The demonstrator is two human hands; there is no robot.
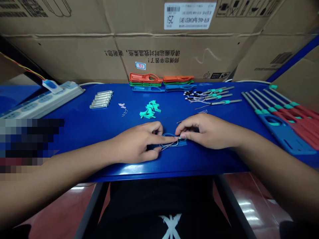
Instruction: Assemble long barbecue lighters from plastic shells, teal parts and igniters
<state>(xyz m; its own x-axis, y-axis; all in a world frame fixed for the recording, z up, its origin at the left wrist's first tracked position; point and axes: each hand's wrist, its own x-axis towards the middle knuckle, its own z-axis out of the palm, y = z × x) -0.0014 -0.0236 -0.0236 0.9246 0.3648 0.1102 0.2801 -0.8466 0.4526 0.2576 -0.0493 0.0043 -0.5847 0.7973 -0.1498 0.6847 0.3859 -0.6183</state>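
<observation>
A blue lighter shell half (183, 143) lies on the blue table, with thin pale wires (169, 145) looped across it. My left hand (141, 142) steadies it: the index finger stretches along the top and presses near its right end, while the thumb rests at the near edge. At that same end, my right hand (206, 131) pinches with thumb and index finger. What sits in the pinch is small and mostly covered by the fingertips. Part of the shell is hidden beneath my left fingers.
Behind lie green triggers (151, 109), tiny metal pins (124, 113), clear fuel tubes (101, 99) and stacked orange shells (144, 78). Metal rods with wires (219, 96) are at back right. Assembled lighters (286, 122) line the right side; a power strip (45, 99) stands left.
</observation>
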